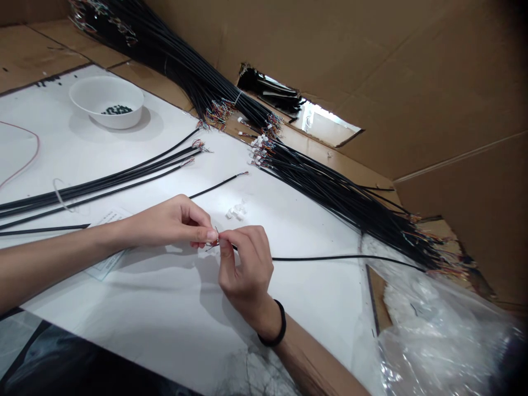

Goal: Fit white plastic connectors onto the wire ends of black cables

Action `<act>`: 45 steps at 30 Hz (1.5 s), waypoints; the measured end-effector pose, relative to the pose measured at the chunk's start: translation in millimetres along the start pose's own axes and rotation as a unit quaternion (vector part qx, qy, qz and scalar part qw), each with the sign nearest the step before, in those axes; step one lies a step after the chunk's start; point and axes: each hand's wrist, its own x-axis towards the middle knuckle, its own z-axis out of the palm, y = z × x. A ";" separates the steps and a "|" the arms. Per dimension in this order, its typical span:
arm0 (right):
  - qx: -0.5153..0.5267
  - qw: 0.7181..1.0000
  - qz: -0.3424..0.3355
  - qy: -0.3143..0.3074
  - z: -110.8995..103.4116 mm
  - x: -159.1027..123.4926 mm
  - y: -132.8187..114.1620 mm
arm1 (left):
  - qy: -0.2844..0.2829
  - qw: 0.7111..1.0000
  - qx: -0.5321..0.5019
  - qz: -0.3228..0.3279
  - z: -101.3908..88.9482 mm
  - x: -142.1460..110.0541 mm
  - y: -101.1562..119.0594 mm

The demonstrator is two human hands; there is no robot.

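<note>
Fingertip to fingertip, my two hands meet over the white tabletop (165, 308). My right hand (249, 264) is closed in a pinch on the thin coloured wires at the end of a black cable (330, 257), which passes under that hand and runs off to the right. My left hand (181, 223) pinches at the same spot; what lies between its thumb and finger is too small and covered to make out. Fine wire ends stick out around the fingertips. Just beyond the hands lies a small pile of white connectors (236, 211).
Several black cables (136, 171) with bared wires lie at left. A white bowl (105, 99) holds small black pieces. Cable bundles (322, 181) lie along the far edge by a cardboard wall (391, 71). A clear plastic bag (441, 330) sits at right, a printed slip (108, 264) under my left forearm.
</note>
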 end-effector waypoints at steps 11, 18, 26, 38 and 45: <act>-0.002 1.000 0.003 -0.011 -1.6 0.9 -0.6 | 0.061 0.994 0.076 0.050 7.6 -3.0 0.4; 0.020 0.999 0.038 -0.017 -0.4 0.4 1.6 | 0.082 0.982 0.144 0.087 8.4 -4.4 4.9; 0.004 0.999 0.049 0.006 1.0 -0.1 4.5 | 0.125 0.953 0.244 0.130 10.7 -5.0 3.8; 0.052 0.998 0.037 -0.002 5.0 -4.6 5.2 | 0.112 0.914 0.345 0.184 12.5 -5.4 0.2; 0.039 0.999 0.030 -0.003 7.3 -11.5 5.3 | 0.094 0.883 0.413 0.202 10.9 -5.7 -1.3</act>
